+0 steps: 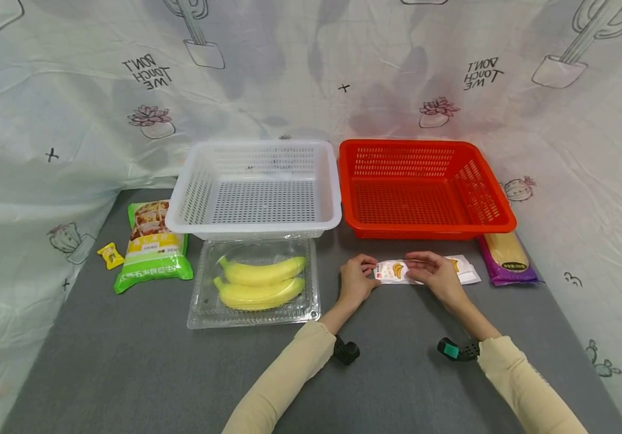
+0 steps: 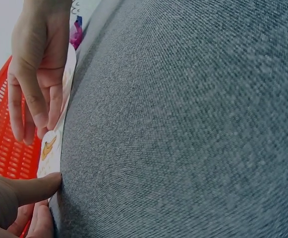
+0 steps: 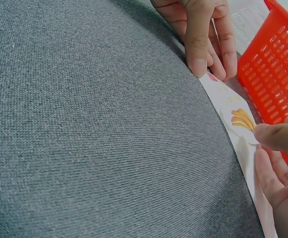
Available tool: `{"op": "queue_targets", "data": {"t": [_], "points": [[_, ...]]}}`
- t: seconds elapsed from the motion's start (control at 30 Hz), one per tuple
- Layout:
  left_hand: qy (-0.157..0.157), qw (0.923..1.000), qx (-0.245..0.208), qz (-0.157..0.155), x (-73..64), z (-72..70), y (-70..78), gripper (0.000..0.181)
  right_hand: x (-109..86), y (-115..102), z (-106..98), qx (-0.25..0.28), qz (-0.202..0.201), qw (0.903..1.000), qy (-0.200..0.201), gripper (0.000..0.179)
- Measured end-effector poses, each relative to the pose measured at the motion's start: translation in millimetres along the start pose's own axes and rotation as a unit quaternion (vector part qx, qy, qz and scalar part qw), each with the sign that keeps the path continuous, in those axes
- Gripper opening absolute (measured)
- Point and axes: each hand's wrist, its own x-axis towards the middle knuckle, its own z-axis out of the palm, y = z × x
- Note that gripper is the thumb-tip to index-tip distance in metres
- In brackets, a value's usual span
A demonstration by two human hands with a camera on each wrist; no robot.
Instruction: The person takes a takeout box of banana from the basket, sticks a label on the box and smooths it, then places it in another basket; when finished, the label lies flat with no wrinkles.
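Observation:
A white strip of banana stickers (image 1: pixel 389 278) lies across the grey cloth in front of the red basket. At its left end my left hand (image 1: pixel 355 280) pinches the strip between thumb and fingers. My right hand (image 1: pixel 442 282) is over the strip's middle, its thumb and fingertip at the edge of one banana sticker (image 3: pixel 242 119), whose edge looks lifted in the right wrist view. Further right, the rest of the strip shows past the right hand. To the left sits a clear plastic clamshell (image 1: pixel 198 310) with two yellow bananas (image 1: pixel 261 294) inside.
Behind stand a white basket (image 1: pixel 254 229) and a red basket (image 1: pixel 430 231), side by side. At the left lie a green-and-yellow food bag (image 1: pixel 153 250) and a small yellow packet (image 1: pixel 111 256). A purple-ended packet (image 1: pixel 512 259) lies by the red basket's right corner.

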Motion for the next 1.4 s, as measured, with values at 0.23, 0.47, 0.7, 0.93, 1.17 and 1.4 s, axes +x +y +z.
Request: {"op": "queue_targets", "data": {"t": [0.23,0.47,0.7,0.93,1.17,1.4], "points": [[-0.002,0.9999,0.010,0.004,0.7,-0.5,-0.3,0.038,1.8,-0.5,2.9,-0.041,-0.016,0.9990,0.000,0.040],[-0.005,0.9998,0.014,0.010,-1.0,-0.9,0.6,0.037,2.4,0.2,2.6,-0.059,-0.046,0.9968,-0.031,0.032],[-0.010,0.9997,0.021,0.011,-1.1,-0.6,0.4,0.036,0.1,-1.2,1.1,-0.119,-0.038,0.9920,-0.018,0.028],[-0.006,0.9998,0.020,0.003,1.1,-1.2,-1.4,0.036,2.8,-2.3,4.6,-0.146,-0.047,0.9880,-0.014,0.022],[-0.005,0.9992,0.028,0.030,0.2,-1.1,-2.9,0.034,0.1,-3.0,7.0,-0.160,-0.038,0.9864,0.002,0.023],[-0.010,0.9997,0.021,0.011,0.4,-1.1,-1.5,0.034,-3.2,-1.3,5.3,-0.134,-0.025,0.9906,0.013,0.025]]}}
